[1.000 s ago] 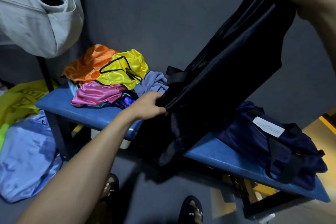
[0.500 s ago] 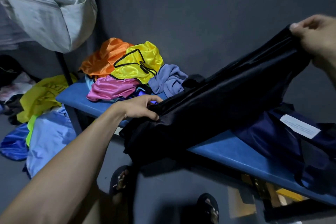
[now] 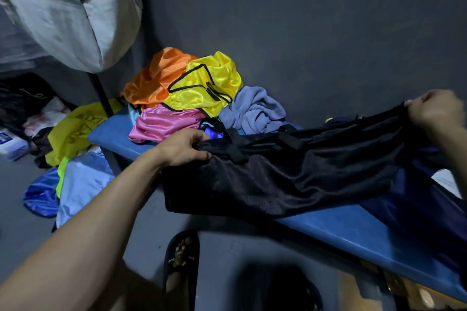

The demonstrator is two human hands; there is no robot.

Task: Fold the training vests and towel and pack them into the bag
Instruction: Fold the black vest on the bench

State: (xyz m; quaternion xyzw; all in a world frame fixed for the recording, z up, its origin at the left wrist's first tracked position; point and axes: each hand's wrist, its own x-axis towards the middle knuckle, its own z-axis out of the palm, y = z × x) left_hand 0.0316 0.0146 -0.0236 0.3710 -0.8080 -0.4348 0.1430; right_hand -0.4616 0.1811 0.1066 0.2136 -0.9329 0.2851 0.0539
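Head view, fingers: the left hand (image 3: 183,146) is pinching one end of a black vest (image 3: 290,174), fingers curled over its edge; the right hand (image 3: 436,112) is clenching the other end, slightly blurred, its fingertips buried in the cloth.
Vest: it is hanging stretched between both hands, sagging over the front edge of a blue bench (image 3: 353,232); its black straps are bunching near the left hand.
Pile: orange vest (image 3: 154,76), yellow vest (image 3: 207,83), pink vest (image 3: 161,121) and a grey-blue towel (image 3: 255,108) are lying heaped at the bench's far end, touching one another; a blue piece beneath them is mostly covered.
Bag: a navy bag (image 3: 417,199) is lying on the bench under the right arm, largely hidden by the vest and cut off by the right edge.
Floor: more cloth is lying left of the bench, too dim to sort out; a sandalled foot (image 3: 180,260) is showing below.
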